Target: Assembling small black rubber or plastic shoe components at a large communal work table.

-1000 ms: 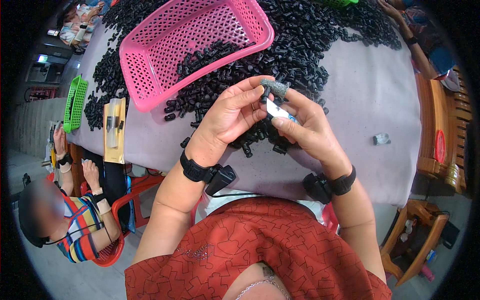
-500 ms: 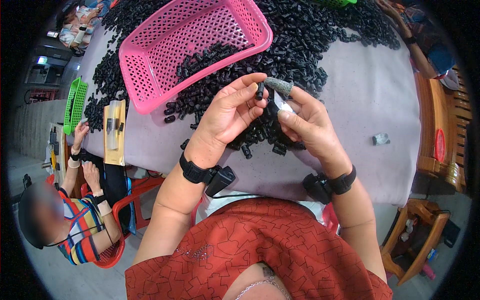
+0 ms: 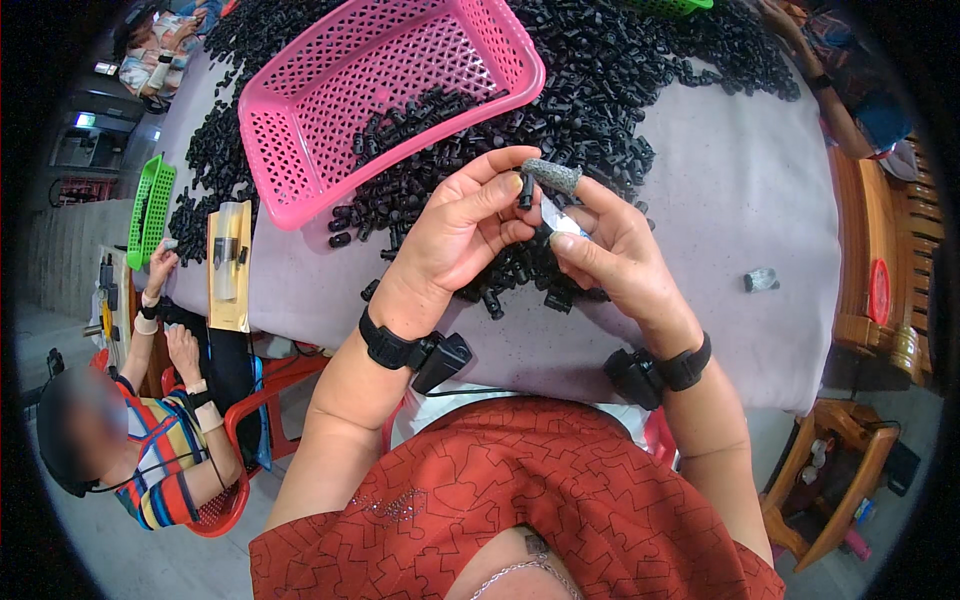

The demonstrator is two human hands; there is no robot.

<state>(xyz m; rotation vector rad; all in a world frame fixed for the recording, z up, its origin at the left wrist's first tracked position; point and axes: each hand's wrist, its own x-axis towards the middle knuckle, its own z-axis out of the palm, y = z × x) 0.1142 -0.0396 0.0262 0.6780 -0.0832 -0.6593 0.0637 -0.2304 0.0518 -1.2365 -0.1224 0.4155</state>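
Between the thumb and fingers of my left hand (image 3: 455,225) is a small black plastic part (image 3: 526,190), held upright over the heap. My right hand (image 3: 620,245) is closed on a small blade (image 3: 556,217), its bright flat metal showing between thumb and fingers. A grey knitted finger guard (image 3: 553,176) covers the right index fingertip, which rests against the top of the black part. The blade lies close beside the part; whether its edge touches cannot be made out. Under both hands spreads a heap of similar black parts (image 3: 590,100).
A pink basket (image 3: 500,50) holding some black parts tilts on the heap. At left are a green basket (image 3: 150,210), a yellow tray (image 3: 228,290) and a seated co-worker (image 3: 180,440). A grey finger guard (image 3: 760,280) lies on the table's right, near a wooden chair (image 3: 865,230).
My right index finger has lowered slightly across the black part's top. The blade has turned and shows more of its flat side. The left hand has barely moved.
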